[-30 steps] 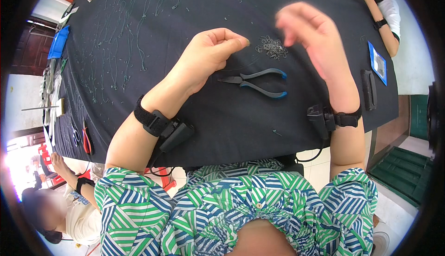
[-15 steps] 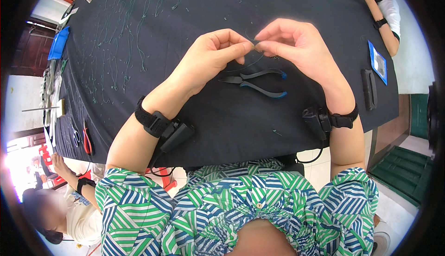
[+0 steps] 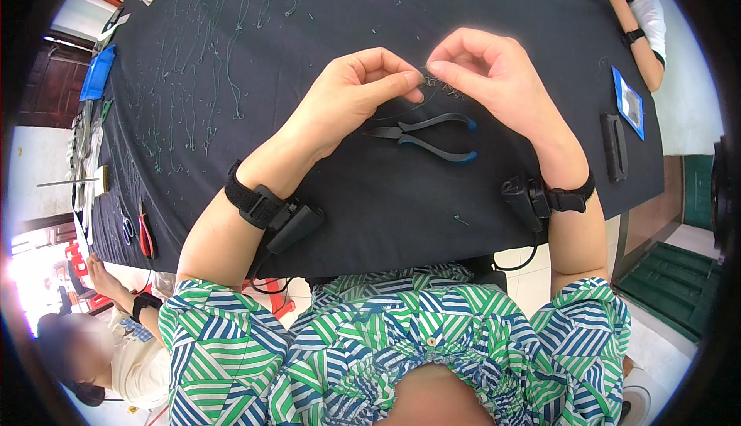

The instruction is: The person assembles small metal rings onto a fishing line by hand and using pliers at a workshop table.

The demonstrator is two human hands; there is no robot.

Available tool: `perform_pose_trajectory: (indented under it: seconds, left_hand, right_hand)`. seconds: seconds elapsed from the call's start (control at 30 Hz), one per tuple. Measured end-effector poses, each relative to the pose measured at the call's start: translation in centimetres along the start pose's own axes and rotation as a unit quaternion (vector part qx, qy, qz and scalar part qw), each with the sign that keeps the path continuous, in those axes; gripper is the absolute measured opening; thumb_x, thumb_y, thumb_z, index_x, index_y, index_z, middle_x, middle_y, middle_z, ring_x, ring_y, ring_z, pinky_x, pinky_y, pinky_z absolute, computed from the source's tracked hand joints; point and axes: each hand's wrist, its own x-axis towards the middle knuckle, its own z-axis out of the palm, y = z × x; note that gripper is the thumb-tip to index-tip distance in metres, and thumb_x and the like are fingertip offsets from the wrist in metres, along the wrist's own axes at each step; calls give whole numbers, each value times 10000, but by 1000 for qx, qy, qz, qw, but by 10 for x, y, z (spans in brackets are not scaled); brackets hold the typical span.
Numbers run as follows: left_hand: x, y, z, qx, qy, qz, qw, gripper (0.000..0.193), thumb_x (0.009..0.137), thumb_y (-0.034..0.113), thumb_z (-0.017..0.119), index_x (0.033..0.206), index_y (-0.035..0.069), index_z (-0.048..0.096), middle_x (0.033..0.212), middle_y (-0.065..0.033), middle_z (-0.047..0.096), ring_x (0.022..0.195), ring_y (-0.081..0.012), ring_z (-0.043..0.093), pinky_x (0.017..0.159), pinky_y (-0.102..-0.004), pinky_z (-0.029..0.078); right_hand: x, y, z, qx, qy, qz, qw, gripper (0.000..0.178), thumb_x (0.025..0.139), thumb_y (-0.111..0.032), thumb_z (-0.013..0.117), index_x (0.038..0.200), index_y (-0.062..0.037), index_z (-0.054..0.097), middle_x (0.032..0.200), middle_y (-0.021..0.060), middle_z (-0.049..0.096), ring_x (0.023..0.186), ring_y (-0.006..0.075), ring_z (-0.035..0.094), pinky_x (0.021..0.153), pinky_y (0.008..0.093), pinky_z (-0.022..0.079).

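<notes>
Over the dark cloth, my left hand (image 3: 363, 85) is pinched, thumb against index finger, on a thin dark cord (image 3: 421, 106) that curves below the fingertips. Just to its right, my right hand (image 3: 500, 72) is also closed in a pinch; whatever lies between its fingertips is too small to make out. The two sets of fingertips are close, with a narrow gap between them. A little heap of small metal pieces (image 3: 454, 91) lies by the right thumb. Below the hands rest pliers (image 3: 417, 134) with grey handles and blue tips, jaws pointing left.
Several green knotted cords (image 3: 231, 63) spread over the black tablecloth (image 3: 363, 218) at the far left. Red-handled pliers (image 3: 145, 233) and scissors (image 3: 127, 229) lie left. A black case (image 3: 614, 148) and blue-edged packet (image 3: 629, 103) sit right. Other people work at the far right and lower left.
My right fingertips have parted slightly from my left ones, moving up a little, and the small metal heap shows more. My left hand stays in place.
</notes>
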Motion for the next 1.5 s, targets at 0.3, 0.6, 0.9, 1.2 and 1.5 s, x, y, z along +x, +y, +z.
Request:
perform_pose_trajectory:
  seconds: [0.3, 0.6, 0.9, 1.2, 1.5]
  left_hand:
    - [0, -1, 0, 5, -6, 13, 1000, 230, 915, 261, 645, 1036, 66, 657, 868, -5, 681, 585, 15, 399, 499, -146, 281]
    - [0, -1, 0, 17, -1, 7, 1000, 251, 913, 271, 649, 1038, 55, 667, 870, -11, 684, 579, 12, 395, 497, -146, 284]
    - [0, -2, 0, 29, -1, 11, 1000, 267, 907, 282, 656, 1046, 55, 667, 871, -13, 687, 590, 8, 416, 509, -148, 300]
    - [0, -3, 0, 26, -5, 15, 1000, 259, 911, 268, 650, 1048, 49, 666, 872, -14, 686, 603, 6, 430, 521, -147, 305]
    - [0, -3, 1, 29, -7, 15, 999, 256, 911, 265, 648, 1050, 51, 667, 877, -11, 687, 597, 7, 412, 514, -153, 294]
  right_hand:
    - [-1, -1, 2, -18, -9, -7, 1000, 157, 892, -187, 647, 907, -32, 668, 578, -71, 447, 543, 23, 367, 503, 219, 303]
    - [-3, -3, 0, -59, -14, -24, 998, 133, 885, -170, 643, 888, -39, 662, 560, -48, 427, 531, 40, 358, 503, 237, 304]
    - [-3, -5, -2, -83, -29, -38, 995, 130, 893, -164, 630, 881, -36, 647, 554, -44, 416, 528, 40, 351, 499, 243, 298]
    - [-3, -1, 0, -27, -21, -12, 999, 166, 910, -196, 629, 898, -31, 644, 578, -73, 456, 540, 9, 372, 489, 213, 287]
    - [-2, -1, 1, -6, -8, -14, 1000, 178, 911, -199, 633, 911, -23, 658, 610, -66, 497, 544, 12, 386, 490, 204, 295]
